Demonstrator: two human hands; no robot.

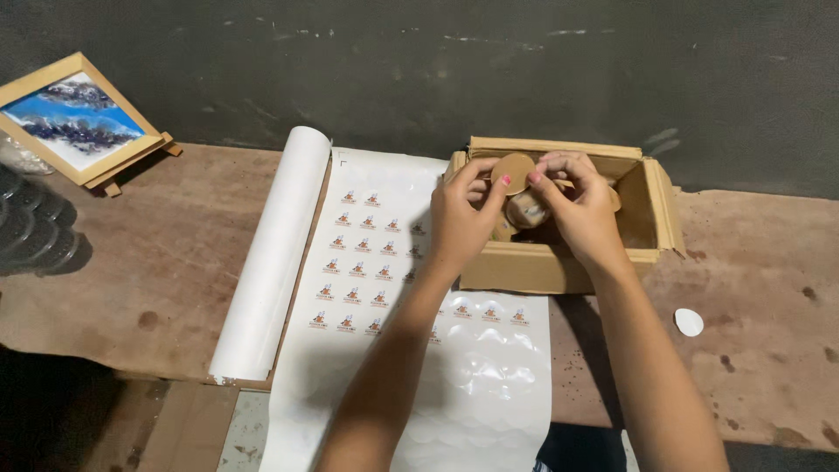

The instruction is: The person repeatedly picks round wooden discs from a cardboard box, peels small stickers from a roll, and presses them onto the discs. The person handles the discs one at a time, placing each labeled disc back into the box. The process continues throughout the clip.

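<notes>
My left hand (459,214) and my right hand (577,205) meet over an open cardboard box (533,267). Together they pinch a round tan disc (512,171) held up above the box. Just below it, between my fingers, sits another round wooden piece (525,210), and more such pieces lie inside the box, partly hidden by my hands. A long white sticker sheet (367,253) with rows of small round printed stickers lies under my left forearm, its left end curled into a roll (271,253).
The brown worktop (166,262) carries a wood-framed blue and white picture (74,118) at the far left, beside clear plastic wrapping (26,227). A single small white round sticker (689,322) lies to the right of the box. A dark wall stands behind.
</notes>
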